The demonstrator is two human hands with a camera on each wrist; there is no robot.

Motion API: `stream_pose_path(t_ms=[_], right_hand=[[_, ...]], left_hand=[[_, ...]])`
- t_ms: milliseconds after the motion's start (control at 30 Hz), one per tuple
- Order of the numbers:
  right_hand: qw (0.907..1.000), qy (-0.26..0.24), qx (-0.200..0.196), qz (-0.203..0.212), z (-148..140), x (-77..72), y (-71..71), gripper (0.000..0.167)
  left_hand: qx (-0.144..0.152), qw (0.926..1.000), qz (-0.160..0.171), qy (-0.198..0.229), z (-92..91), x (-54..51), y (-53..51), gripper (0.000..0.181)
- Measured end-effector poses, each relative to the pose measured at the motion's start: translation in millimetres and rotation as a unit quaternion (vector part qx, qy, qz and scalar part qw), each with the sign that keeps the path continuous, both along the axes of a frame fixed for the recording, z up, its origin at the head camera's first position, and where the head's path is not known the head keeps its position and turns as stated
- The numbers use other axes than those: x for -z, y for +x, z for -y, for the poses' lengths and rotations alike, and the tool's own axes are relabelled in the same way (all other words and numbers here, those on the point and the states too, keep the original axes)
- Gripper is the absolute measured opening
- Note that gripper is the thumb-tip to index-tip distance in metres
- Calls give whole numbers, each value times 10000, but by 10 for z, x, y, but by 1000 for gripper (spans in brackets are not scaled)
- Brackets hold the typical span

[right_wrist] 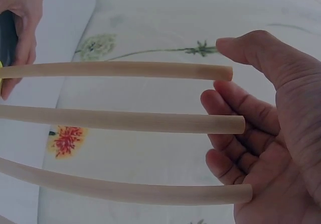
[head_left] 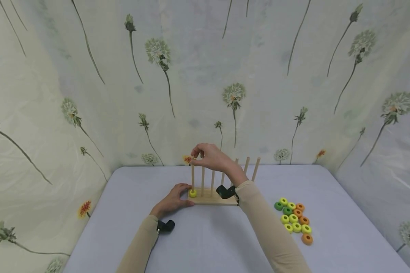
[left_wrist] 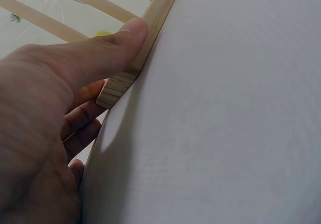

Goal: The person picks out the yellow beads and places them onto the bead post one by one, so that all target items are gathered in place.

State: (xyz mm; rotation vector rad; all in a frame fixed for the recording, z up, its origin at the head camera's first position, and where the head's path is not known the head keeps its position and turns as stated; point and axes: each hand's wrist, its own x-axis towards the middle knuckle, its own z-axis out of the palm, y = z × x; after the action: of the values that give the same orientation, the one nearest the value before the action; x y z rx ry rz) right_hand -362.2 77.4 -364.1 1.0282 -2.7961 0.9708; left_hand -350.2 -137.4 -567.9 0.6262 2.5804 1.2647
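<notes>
A wooden peg stand (head_left: 210, 201) with a row of several upright pegs stands toward the back of the table. One yellow ring (head_left: 193, 194) sits at the foot of its leftmost peg (head_left: 193, 176). My left hand (head_left: 172, 199) grips the left end of the base, thumb along the front edge and fingers behind, as the left wrist view shows at the wooden base end (left_wrist: 116, 89). At the top of the leftmost peg is my right hand (head_left: 212, 157). Its thumb and loosely bent fingers are spread around the peg tip (right_wrist: 223, 73), holding nothing.
Loose yellow rings (head_left: 296, 227), green rings (head_left: 287, 211) and orange rings (head_left: 307, 239) lie in a cluster on the right of the white table (head_left: 123, 212). A flower-patterned cloth (head_left: 198, 102) hangs behind the table.
</notes>
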Motion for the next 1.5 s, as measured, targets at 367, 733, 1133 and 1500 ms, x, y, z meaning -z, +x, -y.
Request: stream_pose_path(t_ms=[367,733,1133,1500], right_hand=[[10000,-40,-32,35,-28,9,-16,29],[9999,-64,-67,59,-32,10,-19,29],[9959,-662,-149,-595,-64,-70,81,29],[9844,-1017,-524,-1337,-197,-129,406,32]], left_hand=[[-4,10000,43,-40,5,5,-7,69],[40,10000,-15,-35,1,6,-12,69],[1,10000,-10,2,2,-1,4,68],[18,10000,-50,-12,3,17,-4,70]])
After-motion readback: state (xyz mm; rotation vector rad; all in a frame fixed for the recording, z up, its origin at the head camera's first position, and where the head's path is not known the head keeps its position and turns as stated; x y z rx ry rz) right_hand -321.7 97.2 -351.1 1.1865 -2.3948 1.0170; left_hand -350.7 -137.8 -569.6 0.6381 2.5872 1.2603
